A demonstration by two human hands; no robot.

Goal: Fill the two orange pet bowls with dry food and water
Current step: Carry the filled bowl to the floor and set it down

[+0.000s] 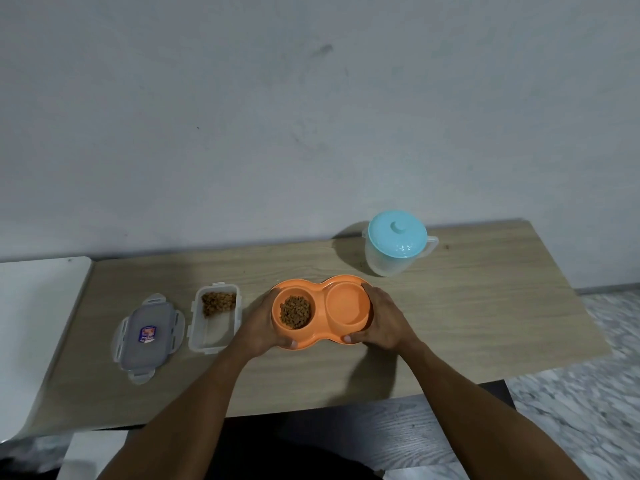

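Tabletop (467,306), pale wood grain, set against a scuffed grey-white wall (311,116); marbled grey floor (606,393) at right, a white surface (34,306) butting the table's left end. Item one: orange double pet bowl (320,296), one moulded piece with two round wells, lying at the table's centre near the front edge. Left well holds a heap of brown dry food (295,311); right well (346,304) shows plain orange, and whether it contains water cannot be told. Left hand (258,323) grips the bowl's left end, right hand (384,320) grips its right end, each with fingers curled round the outer edge and thumb pressed on the near rim. Item two: clear rectangular container (216,336), open, just left of the left hand, with kibble (218,303) in its far half. Item three: its clip lid (147,336), flat on the table, beside the container's left. Item four: translucent jug (388,263) with pale blue lid (396,237), upright, behind and right of the bowl, apart from both hands.
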